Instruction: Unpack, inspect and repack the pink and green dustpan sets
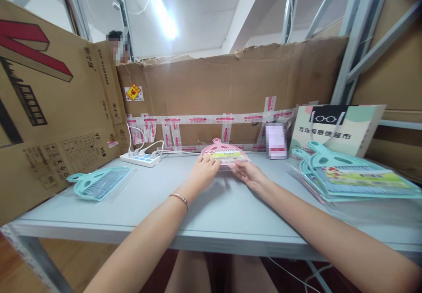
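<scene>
Toward the back middle of the table, a pink dustpan set [225,148] with a white-bristled brush and a yellow-green label is held between my two hands, tilted up. My left hand [206,168] grips its left lower side, fingers lying over the front by the label. At the lower right edge, my right hand [249,173] pinches it, thumb on top and fingers partly hidden. To the right lies a pile of turquoise dustpan sets [359,174] in clear plastic, the top one with a similar label. Another turquoise dustpan set [100,184] rests alone on the left.
A white power strip [140,158] with plugged-in cables sits back left. A phone [277,141] leans against the cardboard wall [211,82], beside a printed paper bag [332,128]. A big carton [56,108] borders the table [158,211] on the left. Someone's head shows behind the cardboard.
</scene>
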`<state>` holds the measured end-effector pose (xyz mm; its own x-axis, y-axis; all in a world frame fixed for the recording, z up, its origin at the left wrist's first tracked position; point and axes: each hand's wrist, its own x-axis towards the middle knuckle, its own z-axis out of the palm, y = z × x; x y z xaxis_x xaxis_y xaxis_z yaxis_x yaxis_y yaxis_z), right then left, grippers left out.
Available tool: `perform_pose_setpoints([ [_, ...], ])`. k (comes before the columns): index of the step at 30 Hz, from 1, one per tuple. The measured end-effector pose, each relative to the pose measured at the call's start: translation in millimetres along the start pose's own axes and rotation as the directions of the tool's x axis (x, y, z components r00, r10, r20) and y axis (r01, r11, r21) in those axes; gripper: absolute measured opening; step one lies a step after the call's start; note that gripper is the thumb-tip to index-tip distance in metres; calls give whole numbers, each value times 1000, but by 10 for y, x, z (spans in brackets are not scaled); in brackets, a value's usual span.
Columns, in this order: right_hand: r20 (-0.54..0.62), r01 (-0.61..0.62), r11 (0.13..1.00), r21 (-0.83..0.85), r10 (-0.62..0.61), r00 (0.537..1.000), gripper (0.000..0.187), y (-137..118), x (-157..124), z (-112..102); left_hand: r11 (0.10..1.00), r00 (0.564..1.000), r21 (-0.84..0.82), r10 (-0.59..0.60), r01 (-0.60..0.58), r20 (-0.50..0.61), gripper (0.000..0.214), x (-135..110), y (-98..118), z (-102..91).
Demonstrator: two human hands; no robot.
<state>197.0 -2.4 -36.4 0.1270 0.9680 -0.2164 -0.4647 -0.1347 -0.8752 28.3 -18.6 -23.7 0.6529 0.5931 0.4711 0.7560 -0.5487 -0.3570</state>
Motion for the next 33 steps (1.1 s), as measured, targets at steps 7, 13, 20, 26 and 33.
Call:
perform_pose_setpoints([
  [7,-43,33,999,36,-32,999,13,-3,-2,-11,974,987,-164,160,-157,8,11,-5,-42,-77],
  [13,-56,47,997,60,-44,997,13,-9,1,10,990,993,84,-115,113,18,11,-52,-82,-179],
  [20,-114,76,990,116,-63,992,17,-51,42,-54,979,974,87,-170,184,-150,23,-68,-160,-272],
  [26,-76,71,988,135,-61,995,17,-79,31,-60,995,992,-99,-1,-11,-124,28,-108,-317,-211],
  [33,-83,79,989,127,-68,994,16,-45,67,-68,995,989,-17,-99,98,-109,18,-114,-380,-232],
])
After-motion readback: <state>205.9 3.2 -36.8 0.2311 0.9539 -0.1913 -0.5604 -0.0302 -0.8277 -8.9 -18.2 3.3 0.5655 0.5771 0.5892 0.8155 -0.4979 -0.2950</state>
